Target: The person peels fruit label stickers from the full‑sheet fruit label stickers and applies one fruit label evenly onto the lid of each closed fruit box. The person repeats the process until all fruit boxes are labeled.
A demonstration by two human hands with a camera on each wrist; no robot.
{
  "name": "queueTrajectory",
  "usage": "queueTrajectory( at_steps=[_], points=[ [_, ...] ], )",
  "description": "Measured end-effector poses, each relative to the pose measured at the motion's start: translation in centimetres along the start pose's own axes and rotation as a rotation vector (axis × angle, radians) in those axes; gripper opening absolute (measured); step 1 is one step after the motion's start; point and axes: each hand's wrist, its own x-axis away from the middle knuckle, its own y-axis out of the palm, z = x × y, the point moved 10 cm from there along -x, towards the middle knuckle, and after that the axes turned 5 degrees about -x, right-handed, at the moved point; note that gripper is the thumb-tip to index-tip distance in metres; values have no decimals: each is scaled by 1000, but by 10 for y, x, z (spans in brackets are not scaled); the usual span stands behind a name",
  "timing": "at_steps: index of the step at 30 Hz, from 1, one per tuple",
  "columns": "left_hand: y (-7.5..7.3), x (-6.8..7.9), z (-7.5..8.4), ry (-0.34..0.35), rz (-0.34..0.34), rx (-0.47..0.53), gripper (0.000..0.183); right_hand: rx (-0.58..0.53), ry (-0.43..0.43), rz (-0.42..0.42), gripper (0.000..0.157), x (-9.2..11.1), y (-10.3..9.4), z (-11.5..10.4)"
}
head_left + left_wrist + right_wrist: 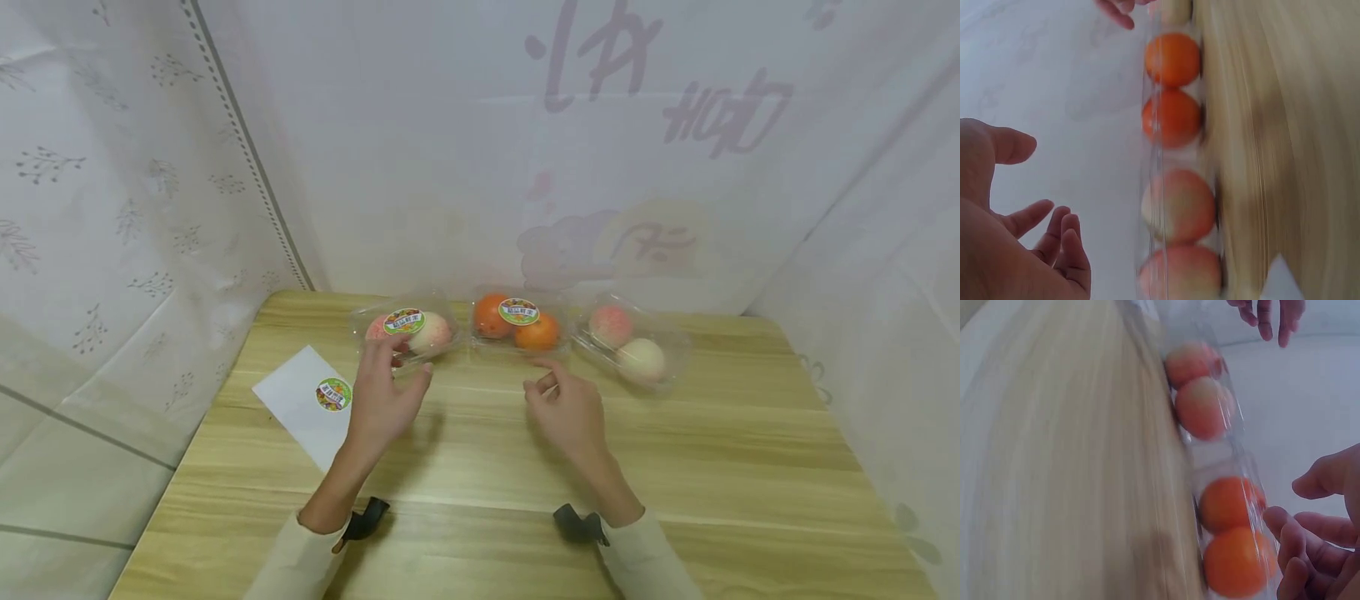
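Three clear plastic boxes stand in a row at the table's far side. The left box (431, 304) holds two pink-and-cream peaches (1205, 407) and bears a round colourful label (404, 322). Two orange fruits (536, 332) fill the middle box, which carries a similar label (518, 312). In the right box (671, 354) lie two peaches (640, 360), with no label visible on top. My left hand (382, 400) hovers before the left box, fingers spread and holding nothing. Before the middle box is my right hand (570, 408), its fingers loosely bent around nothing.
A white sheet (296, 396) with one round label (333, 394) on it lies at the table's left, partly behind my left hand. The wooden table (480, 467) meets pale printed curtains (420, 150) at the back and sides.
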Motion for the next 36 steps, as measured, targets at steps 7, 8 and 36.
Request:
queueTrajectory(
  at_steps=[7, 8, 36],
  points=[
    [32, 0, 28, 90, -76, 9, 52, -4, 43, 47, 34, 2, -35, 22],
    [36, 0, 31, 95, -87, 9, 52, -7, 58, 53, 34, 2, -39, 25],
    [118, -10, 64, 113, -258, 59, 43, 27, 459, 407, 92, 13, -142, 117]
  ],
)
